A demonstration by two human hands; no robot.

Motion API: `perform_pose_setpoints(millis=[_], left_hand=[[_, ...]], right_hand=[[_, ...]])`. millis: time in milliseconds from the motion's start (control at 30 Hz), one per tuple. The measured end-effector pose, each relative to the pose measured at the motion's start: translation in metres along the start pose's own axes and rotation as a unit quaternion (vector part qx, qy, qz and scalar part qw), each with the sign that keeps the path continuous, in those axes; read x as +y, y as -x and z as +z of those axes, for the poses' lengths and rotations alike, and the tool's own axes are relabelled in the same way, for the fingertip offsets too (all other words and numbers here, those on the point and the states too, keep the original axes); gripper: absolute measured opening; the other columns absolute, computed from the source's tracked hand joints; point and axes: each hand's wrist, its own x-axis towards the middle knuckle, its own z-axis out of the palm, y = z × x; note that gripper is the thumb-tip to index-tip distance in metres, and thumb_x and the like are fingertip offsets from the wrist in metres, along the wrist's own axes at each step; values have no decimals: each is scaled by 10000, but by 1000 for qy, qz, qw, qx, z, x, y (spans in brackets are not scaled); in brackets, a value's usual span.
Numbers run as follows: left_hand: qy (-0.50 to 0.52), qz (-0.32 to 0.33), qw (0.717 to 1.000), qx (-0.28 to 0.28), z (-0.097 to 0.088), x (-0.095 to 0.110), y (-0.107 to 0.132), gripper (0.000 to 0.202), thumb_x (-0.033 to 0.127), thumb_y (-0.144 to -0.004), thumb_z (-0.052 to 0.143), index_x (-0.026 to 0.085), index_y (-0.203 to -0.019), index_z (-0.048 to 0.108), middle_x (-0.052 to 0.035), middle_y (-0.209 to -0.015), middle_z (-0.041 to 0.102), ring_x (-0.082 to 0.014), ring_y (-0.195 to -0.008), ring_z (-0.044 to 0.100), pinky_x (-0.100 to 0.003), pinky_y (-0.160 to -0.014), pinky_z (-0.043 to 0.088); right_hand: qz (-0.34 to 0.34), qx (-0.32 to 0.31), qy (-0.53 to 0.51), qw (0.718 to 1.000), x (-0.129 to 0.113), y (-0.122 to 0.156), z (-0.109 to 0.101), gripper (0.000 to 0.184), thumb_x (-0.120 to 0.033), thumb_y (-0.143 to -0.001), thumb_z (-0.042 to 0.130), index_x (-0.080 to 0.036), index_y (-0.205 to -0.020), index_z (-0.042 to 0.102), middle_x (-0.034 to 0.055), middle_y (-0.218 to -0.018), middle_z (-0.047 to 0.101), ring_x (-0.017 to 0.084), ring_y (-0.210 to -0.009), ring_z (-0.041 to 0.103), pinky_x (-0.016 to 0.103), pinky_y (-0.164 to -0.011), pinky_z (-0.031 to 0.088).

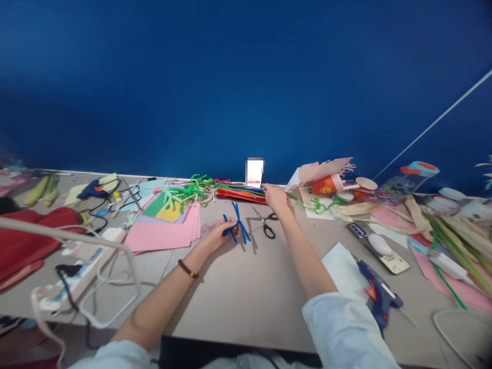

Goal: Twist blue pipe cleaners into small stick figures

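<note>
Grey-beige tabletop (246, 302): a left hand (226, 231) closes its fingers around bent blue pipe cleaners (240, 224); a right hand (274, 197) touches a multicoloured pipe-cleaner bundle (240, 193) near the far edge, its grip unclear.

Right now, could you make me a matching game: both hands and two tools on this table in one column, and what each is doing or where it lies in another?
1 left hand
2 right hand
3 scissors
4 blue glue gun

A touching the multicoloured pipe cleaners
B lying beside a pale sheet
C gripping blue pipe cleaners
D lying beside the blue pipe cleaners

Pairs: 1C, 2A, 3D, 4B
</note>
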Motion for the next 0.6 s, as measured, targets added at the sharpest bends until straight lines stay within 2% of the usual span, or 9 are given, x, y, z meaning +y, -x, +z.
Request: perform_pose_setpoints(millis=[133, 200, 267, 333, 433, 533, 600], left_hand=[[-1, -3, 1000, 5, 0, -1, 0, 202, 257, -618, 731, 129, -672, 584, -29, -632, 620, -131, -568, 589, -253, -587, 480], [-4, -4, 1000, 8, 1, 0, 1, 200, 255, -622, 730, 130, -675, 583, -28, -639, 623, -126, -573, 587, -250, -593, 480], [-8, -6, 1000, 10, 2, 1, 2, 200, 255, -623, 731, 132, -677, 582, -29, -641, 623, -124, -577, 586, -248, -598, 480], [-12, -6, 1000, 11, 3, 2, 2, 203, 255, -617, 734, 133, -669, 581, -29, -635, 621, -125, -577, 584, -248, -593, 478], [-13, -6, 1000, 10, 3, 2, 2, 198, 252, -619, 732, 136, -663, 578, -32, -633, 623, -129, -578, 585, -253, -598, 476], [-11, -6, 1000, 4, 0, -1, 1, 193, 254, -634, 727, 138, -675, 579, -38, -648, 630, -133, -585, 588, -263, -618, 477], [-11, -9, 1000, 2, -3, -3, -1, 194, 256, -642, 726, 139, -681, 577, -41, -663, 635, -132, -594, 589, -264, -628, 474]], right_hand=[[3, 23, -56, 998, 6, 1, 1, 210, -211, -894, 400, -201, -1000, 581, 103, -902, 672, 215, -817, 614, 295, -700, 419], [-4, 53, -130, 990, 9, -1, 2, 192, -223, -883, 413, -198, -966, 584, 89, -891, 671, 205, -787, 607, 298, -702, 421], [-13, 83, -247, 965, 12, -5, 5, 155, -228, -855, 440, -193, -899, 585, 65, -875, 666, 185, -768, 597, 291, -708, 429], [2, 107, -377, 920, 16, -10, 7, 108, -241, -811, 480, -185, -815, 572, 44, -827, 657, 164, -753, 590, 279, -717, 442], [50, 126, -537, 833, 21, -17, 6, 123, -300, -753, 541, -182, -783, 548, 21, -753, 643, 136, -675, 578, 264, -676, 465], [70, 144, -649, 744, 26, -21, -1, 220, -363, -717, 598, -191, -830, 518, -1, -753, 655, 89, -556, 540, 231, -599, 470], [64, 168, -696, 695, 28, -20, -6, 263, -388, -716, 615, -202, -844, 481, -13, -759, 666, 69, -520, 534, 217, -588, 477]])
